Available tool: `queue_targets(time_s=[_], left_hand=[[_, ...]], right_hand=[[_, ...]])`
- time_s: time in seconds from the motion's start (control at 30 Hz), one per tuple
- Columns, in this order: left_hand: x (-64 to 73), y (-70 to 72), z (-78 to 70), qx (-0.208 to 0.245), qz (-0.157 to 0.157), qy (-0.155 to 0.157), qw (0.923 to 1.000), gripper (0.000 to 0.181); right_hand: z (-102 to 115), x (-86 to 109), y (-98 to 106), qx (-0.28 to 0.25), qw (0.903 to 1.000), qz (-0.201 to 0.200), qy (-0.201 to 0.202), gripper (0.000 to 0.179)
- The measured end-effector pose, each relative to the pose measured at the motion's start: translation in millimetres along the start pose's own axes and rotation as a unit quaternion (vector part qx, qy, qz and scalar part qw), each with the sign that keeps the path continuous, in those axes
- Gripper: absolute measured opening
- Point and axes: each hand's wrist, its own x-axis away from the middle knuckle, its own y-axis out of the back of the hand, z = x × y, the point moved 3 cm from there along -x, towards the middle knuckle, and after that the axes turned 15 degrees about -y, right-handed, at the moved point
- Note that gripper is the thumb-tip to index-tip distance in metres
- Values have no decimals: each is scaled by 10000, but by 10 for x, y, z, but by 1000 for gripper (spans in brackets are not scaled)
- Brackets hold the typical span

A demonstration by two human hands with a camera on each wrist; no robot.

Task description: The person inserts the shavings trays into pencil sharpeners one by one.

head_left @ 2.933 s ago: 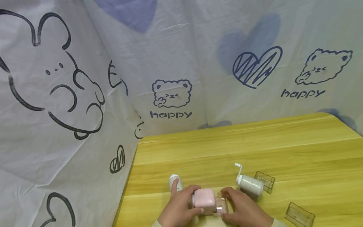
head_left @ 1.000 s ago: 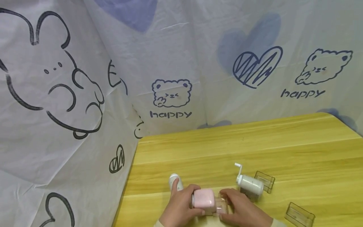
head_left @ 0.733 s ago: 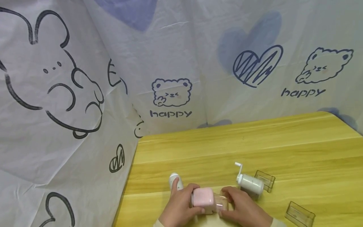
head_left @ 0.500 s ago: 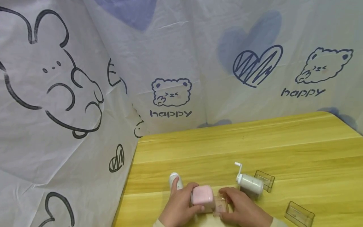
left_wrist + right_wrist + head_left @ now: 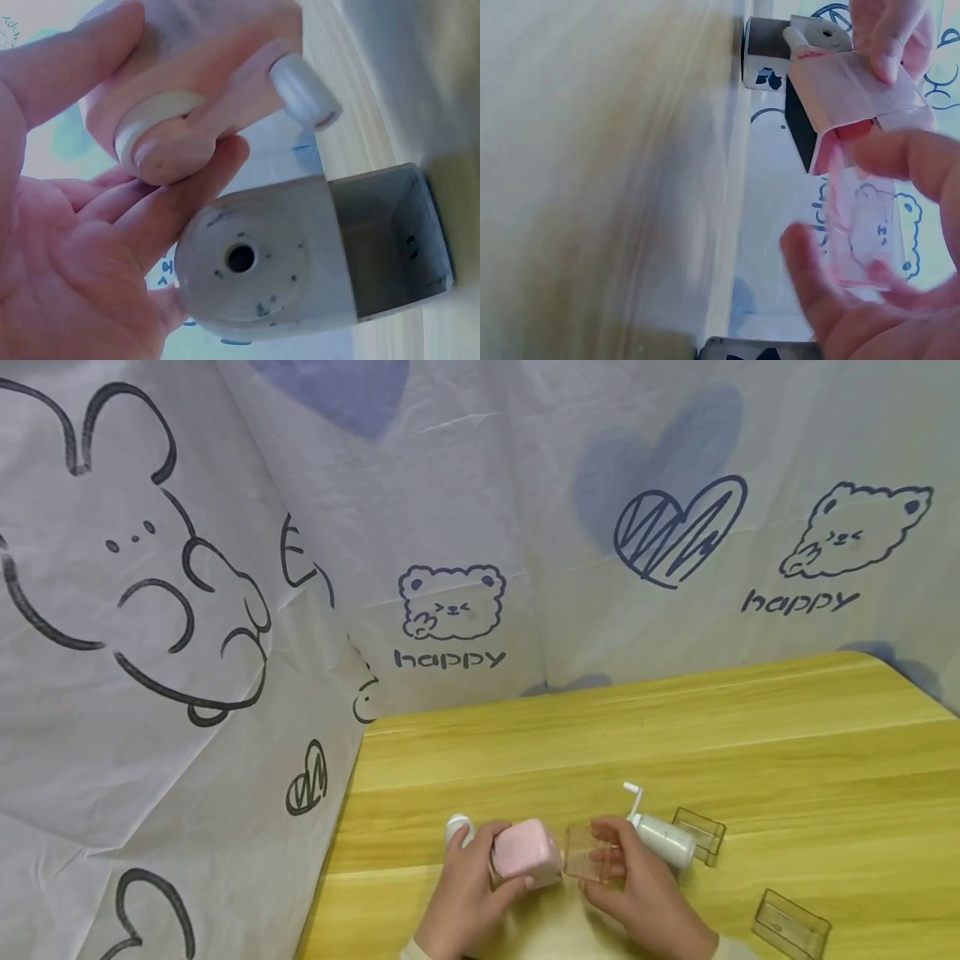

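Observation:
In the head view my left hand (image 5: 468,889) grips a pink pencil sharpener (image 5: 527,850), raised and tilted. Its crank (image 5: 232,105) shows in the left wrist view, and the right wrist view shows the opening in its body. My right hand (image 5: 648,893) holds a clear drawer (image 5: 585,853) by its end, between thumb and fingers, at the sharpener's right; a narrow gap separates the two in the head view. A white pencil sharpener (image 5: 262,259) stands close behind my left hand, mostly hidden in the head view.
Another white sharpener with a crank (image 5: 666,842) lies just beyond my right hand. Beside it is a smoky clear drawer (image 5: 701,837), and a second such drawer (image 5: 791,925) sits nearer the front right. A printed cloth (image 5: 525,527) hangs behind the yellow table (image 5: 637,743).
Both hands have risen and moved slightly farther over the table. The pink sharpener has tilted, and the clear drawer, earlier against its side, is now apart from it.

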Motion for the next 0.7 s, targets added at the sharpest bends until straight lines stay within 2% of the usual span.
queue_targets(time_s=[0.1,0.2,0.43,0.53,0.7], left_hand=[[-5,27,9,84,-77,224,9997,62],[-4,29,23,87,-60,251,9996,63],[-10,10,30,-1,-63,79,9999,60],[-5,8,32,1,-45,98,9999,61],[7,2,35,-42,-57,125,9999,62]], right_hand=[[10,-5,0,-606,9981,33,39,74],[20,-6,8,-980,9951,39,131,74],[33,-10,15,-892,9900,-369,1031,67],[37,-3,18,-1141,9889,-385,866,67],[57,4,38,-1851,9823,-293,67,66]])
